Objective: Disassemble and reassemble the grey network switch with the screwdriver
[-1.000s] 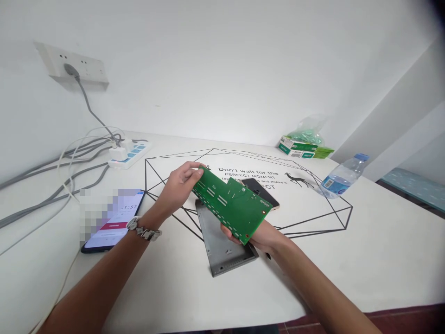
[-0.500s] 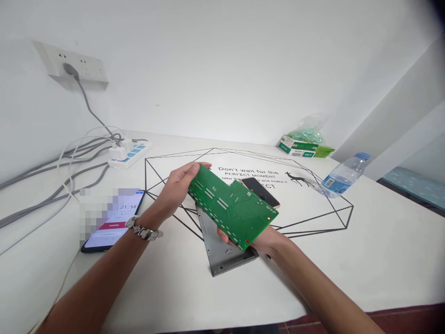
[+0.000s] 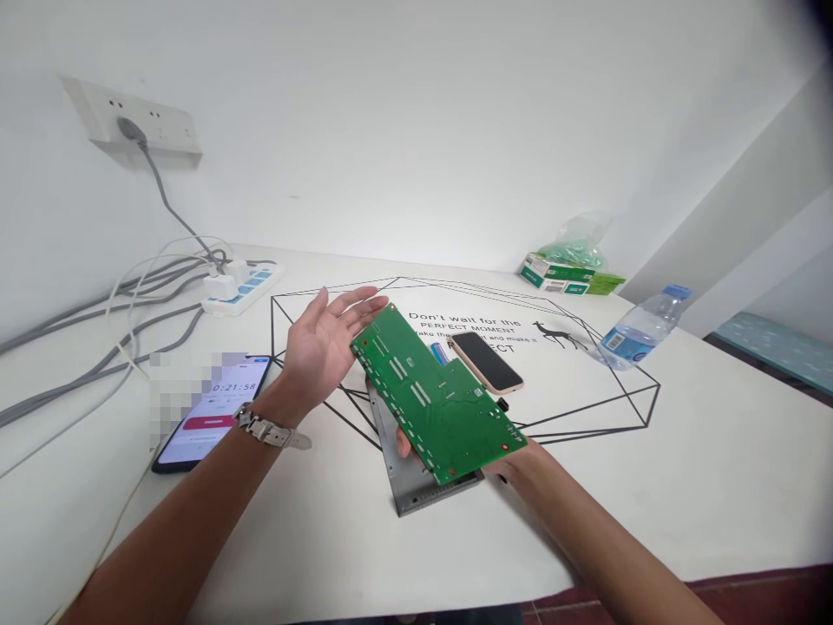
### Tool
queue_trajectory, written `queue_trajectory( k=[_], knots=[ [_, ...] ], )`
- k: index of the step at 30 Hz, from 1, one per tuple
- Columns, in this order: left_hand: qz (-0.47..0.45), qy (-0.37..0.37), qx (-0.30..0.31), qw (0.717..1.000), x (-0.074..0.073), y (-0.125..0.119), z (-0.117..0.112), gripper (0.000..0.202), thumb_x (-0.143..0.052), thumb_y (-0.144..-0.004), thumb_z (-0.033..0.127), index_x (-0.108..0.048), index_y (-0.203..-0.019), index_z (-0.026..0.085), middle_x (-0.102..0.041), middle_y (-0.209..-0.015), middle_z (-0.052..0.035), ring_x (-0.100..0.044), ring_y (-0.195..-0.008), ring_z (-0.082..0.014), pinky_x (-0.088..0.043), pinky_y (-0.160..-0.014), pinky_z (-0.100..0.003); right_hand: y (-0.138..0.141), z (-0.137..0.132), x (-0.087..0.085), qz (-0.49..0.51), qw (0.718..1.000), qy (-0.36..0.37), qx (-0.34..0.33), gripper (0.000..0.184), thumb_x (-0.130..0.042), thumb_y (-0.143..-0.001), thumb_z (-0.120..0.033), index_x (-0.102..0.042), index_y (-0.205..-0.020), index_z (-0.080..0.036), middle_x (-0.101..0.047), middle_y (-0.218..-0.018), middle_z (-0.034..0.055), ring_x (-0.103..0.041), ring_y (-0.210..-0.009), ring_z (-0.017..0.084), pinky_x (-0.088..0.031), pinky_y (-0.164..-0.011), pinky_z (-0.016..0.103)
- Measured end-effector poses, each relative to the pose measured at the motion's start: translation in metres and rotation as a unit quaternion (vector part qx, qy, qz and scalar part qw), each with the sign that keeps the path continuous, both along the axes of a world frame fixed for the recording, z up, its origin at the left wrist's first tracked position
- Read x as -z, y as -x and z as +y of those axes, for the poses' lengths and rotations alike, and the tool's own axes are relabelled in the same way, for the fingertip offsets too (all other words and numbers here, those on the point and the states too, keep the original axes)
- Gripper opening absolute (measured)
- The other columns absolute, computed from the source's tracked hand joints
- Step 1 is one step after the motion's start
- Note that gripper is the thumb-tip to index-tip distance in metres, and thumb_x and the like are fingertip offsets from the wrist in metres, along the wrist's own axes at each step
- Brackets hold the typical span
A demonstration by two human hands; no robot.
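A green circuit board (image 3: 439, 399) is tilted above the table, its long edge slanting from upper left to lower right. My right hand (image 3: 404, 444) holds it from beneath; most of that hand is hidden under the board, with a fingertip showing at the near edge. Beside the board's upper left end, my left hand (image 3: 325, 343) is open, palm up and fingers spread, its fingertips close to the corner. Under the board lies a grey metal casing (image 3: 416, 495), partly covered. Just behind the board a small blue item (image 3: 441, 353) shows in part.
A smartphone (image 3: 488, 360) lies behind the board, and a larger phone showing a timer (image 3: 218, 408) is at left. A power strip (image 3: 244, 291) with cables stands at the back left. At right are a water bottle (image 3: 641, 330) and green-white boxes (image 3: 560, 273).
My left hand has let go of the board's upper left end and opened palm up. The board, still on my right hand, has turned slightly, uncovering more of the smartphone behind it.
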State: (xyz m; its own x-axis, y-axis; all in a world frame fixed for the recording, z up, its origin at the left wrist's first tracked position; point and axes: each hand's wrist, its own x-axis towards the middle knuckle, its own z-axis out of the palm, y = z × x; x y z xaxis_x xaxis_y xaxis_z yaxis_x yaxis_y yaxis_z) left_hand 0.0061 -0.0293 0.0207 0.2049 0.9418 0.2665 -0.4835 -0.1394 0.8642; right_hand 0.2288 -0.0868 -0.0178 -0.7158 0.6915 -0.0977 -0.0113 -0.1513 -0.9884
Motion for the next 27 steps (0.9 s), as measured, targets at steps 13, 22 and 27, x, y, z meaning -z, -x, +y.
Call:
queue_trajectory(
  k=[13, 22, 27],
  knots=[
    [0.2, 0.012, -0.065, 0.978, 0.017, 0.0, 0.009, 0.043, -0.062, -0.088, 0.054, -0.074, -0.105, 0.016, -0.07, -0.105, -0.0123, -0.064, -0.089, -0.0204, -0.055, -0.079, -0.034, 0.019, 0.003, -0.006, -0.214, 0.901, -0.233, 0.298, 0.036, -0.056, -0.09, -0.044, -0.058, -0.115, -0.018, -0.054, -0.063, -0.0035, -0.044, -0.052, 0.013, -0.037, -0.051, 0.028],
    [0.361, -0.001, -0.062, 0.931, 0.025, 0.015, 0.016, 0.034, -0.071, -0.08, 0.048, -0.071, -0.087, 0.014, -0.073, -0.075, -0.0083, -0.068, -0.062, -0.0195, -0.054, -0.06, -0.032, 0.017, -0.003, -0.001, -0.385, 0.803, -0.355, 0.285, 0.02, -0.053, -0.088, -0.034, -0.057, -0.102, -0.02, -0.055, -0.057, -0.0035, -0.046, -0.05, 0.015, -0.028, -0.054, 0.03],
    [0.454, 0.007, -0.051, 0.89, 0.028, 0.014, 0.014, 0.025, -0.073, -0.076, 0.041, -0.066, -0.077, 0.017, -0.07, -0.062, -0.004, -0.065, -0.051, -0.0191, -0.046, -0.049, -0.028, 0.022, -0.009, -0.002, -0.477, 0.748, -0.385, 0.255, 0.02, -0.049, -0.087, -0.033, -0.052, -0.101, -0.019, -0.054, -0.059, -0.0006, -0.043, -0.051, 0.016, -0.019, -0.053, 0.03]
  ],
)
